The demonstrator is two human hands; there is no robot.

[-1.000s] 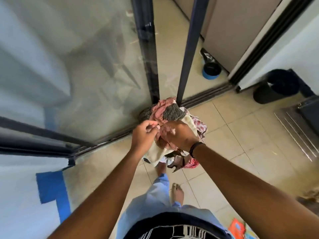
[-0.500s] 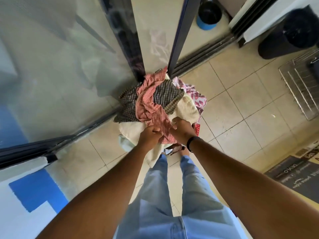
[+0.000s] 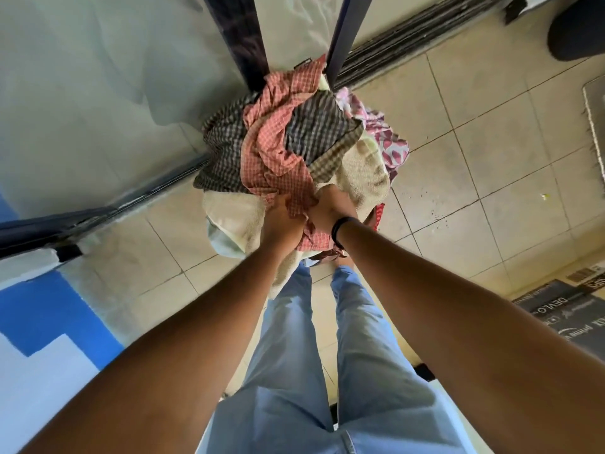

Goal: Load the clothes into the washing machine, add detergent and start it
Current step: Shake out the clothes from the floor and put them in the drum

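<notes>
A bundle of clothes (image 3: pixel 288 149) fills the middle of the head view: a red checked shirt, a dark checked cloth, a cream towel and a pink patterned piece. Both hands grip it from its near side at arm's length. My left hand (image 3: pixel 283 221) is closed on the red checked fabric and the cream towel. My right hand (image 3: pixel 330 208), with a black band at the wrist, clutches the bundle beside it. The fingers of both are partly buried in cloth. No washing machine or detergent is in view.
A glass sliding door (image 3: pixel 98 93) with dark frames (image 3: pixel 248 40) and a floor track (image 3: pixel 409 50) lies ahead. Beige floor tiles (image 3: pixel 474 165) spread to the right, with a dark bin (image 3: pixel 579 31) at the top right, a mat edge (image 3: pixel 594 126) and a printed cardboard box (image 3: pixel 569 309).
The view has tilted further down and the bundle looks nearer and larger. My left hand moved from the top of the bundle to its near side, next to the right hand.
</notes>
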